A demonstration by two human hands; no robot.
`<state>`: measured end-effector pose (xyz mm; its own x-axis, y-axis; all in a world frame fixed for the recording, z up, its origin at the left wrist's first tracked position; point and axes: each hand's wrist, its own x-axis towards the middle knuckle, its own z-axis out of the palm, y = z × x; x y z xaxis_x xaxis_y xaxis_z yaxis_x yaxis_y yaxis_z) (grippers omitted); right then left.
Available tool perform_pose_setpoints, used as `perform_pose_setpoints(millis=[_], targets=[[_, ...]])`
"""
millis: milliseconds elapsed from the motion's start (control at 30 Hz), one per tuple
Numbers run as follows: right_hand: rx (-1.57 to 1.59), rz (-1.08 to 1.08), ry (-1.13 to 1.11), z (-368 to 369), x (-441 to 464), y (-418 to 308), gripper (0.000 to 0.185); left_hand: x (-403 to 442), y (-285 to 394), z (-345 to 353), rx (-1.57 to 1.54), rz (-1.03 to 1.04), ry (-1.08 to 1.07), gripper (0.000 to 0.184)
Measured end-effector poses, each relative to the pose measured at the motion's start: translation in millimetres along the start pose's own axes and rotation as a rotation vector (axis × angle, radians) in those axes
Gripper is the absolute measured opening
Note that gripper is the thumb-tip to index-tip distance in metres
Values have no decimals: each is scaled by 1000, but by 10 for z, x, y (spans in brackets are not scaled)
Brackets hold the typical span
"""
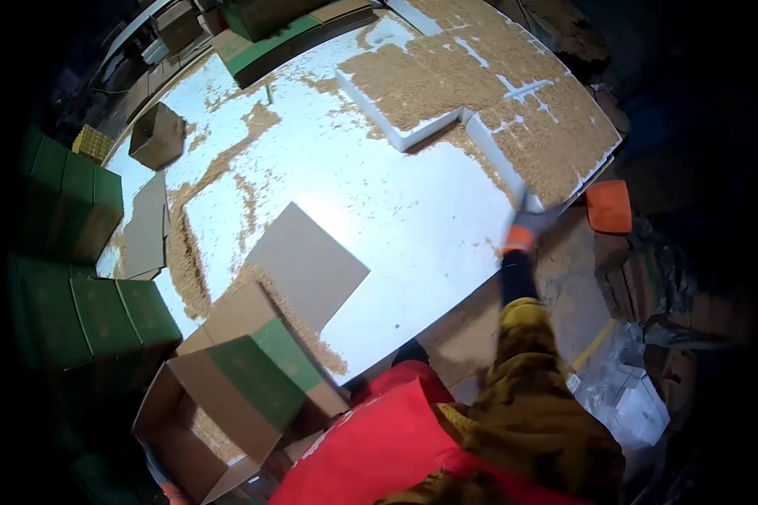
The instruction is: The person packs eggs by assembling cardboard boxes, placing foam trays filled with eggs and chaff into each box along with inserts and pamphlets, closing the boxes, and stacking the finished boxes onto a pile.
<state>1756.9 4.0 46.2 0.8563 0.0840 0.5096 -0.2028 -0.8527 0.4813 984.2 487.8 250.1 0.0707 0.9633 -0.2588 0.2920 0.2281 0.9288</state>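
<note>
My right hand (535, 220), in a grey glove with an orange cuff, is at the near right edge of the white table (413, 244). It is at the end of a white block (493, 151) topped with sawdust. Motion smears its fingers, so I cannot tell whether it grips the block. At the bottom left, only a sliver of my left hand (173, 493) shows, beside an open cardboard box (248, 383) with a green band. The box hides its fingers. Sawdust and something white lie inside the box, which is tilted at the table's edge.
A flat cardboard sheet (307, 265) lies on the table among strewn sawdust (189, 252). Green boxes (109, 316) are stacked at left. A small open box (157, 136) stands at the far left. An orange container (608, 207) and clear plastic (627, 404) are at right.
</note>
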Motion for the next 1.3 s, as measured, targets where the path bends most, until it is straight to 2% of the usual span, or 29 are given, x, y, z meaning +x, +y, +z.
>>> perform_pose_setpoints(millis=[33, 67, 100, 133, 233, 300, 333, 433, 533, 600, 633, 667, 733, 767, 800, 833, 867, 933, 1000, 1100, 1133, 1200, 1233, 1300], targets=[[-374, 41, 62, 760, 160, 309, 50, -49, 70, 105, 10, -32, 19, 45], [304, 218, -295, 870, 398, 430, 54, -108, 148, 204, 10, -69, 36, 46], [858, 608, -528, 985, 635, 551, 60, -171, 225, 322, -1, -110, 41, 46], [1541, 842, -410, 936, 787, 561, 68, -247, 324, 447, -22, -151, 43, 47], [1997, 890, -173, 455, 809, 581, 85, -538, 591, 810, -71, -277, 42, 50], [2231, 1034, -328, 395, 857, 689, 92, -696, 750, 988, -104, -336, 34, 52], [2223, 1035, -466, 210, 910, 789, 94, -757, 843, 1091, -111, -359, 17, 53], [2187, 1025, -546, -44, 929, 879, 93, -554, 658, 806, -61, -259, -32, 51], [2293, 871, -411, -53, 772, 1039, 82, -292, 471, 570, -45, -184, -87, 49], [2507, 580, -437, -350, 568, 1322, 60, -143, 354, 434, -51, -134, -121, 47], [2509, 490, -457, -568, 482, 1434, 56, -84, 262, 307, -48, -104, -140, 46], [2570, 441, -644, -489, 394, 1525, 53, -16, 157, 137, -23, -63, -169, 46], [2627, 403, -835, -1162, 248, 1652, 52, 160, -80, -234, 151, 110, -277, 44], [2679, 273, -964, -1595, 206, 1671, 52, 257, -232, -403, 248, 225, -337, 43], [2717, 233, -1064, -1885, 153, 1647, 50, -243, 388, 115, -398, -287, -382, 46], [2753, 222, -1151, -2169, 95, 1612, 48, -34, 151, -193, -120, -2, -326, 47], [2781, 218, -1227, -2450, 9, 1536, 46, -458, 602, 186, -173, -129, -189, 47], [2718, -76, -1104, -2880, -238, 1293, 42, -389, 484, 89, -140, -42, -180, 46], [2496, -597, -639, -3254, -511, 1074, 35, -337, 446, 1, -125, -16, -272, 44], [2297, -968, -509, -3849, -583, 850, 32, -343, 559, 173, -13, 124, -313, 43], [2258, -1066, -484, -4022, -645, 805, 30, -362, 586, 239, -80, 83, -325, 42], [2273, -1212, -652, -4477, -741, 798, 31, -407, 632, 306, -216, 2, -360, 39], [2270, -1280, -742, -4704, -789, 794, 31, -402, 588, 279, -21, 208, -409, 36], [2120, -1436, -464, -4713, -830, 678, 35, -395, 523, 255, 486, 619, -358, 37]])
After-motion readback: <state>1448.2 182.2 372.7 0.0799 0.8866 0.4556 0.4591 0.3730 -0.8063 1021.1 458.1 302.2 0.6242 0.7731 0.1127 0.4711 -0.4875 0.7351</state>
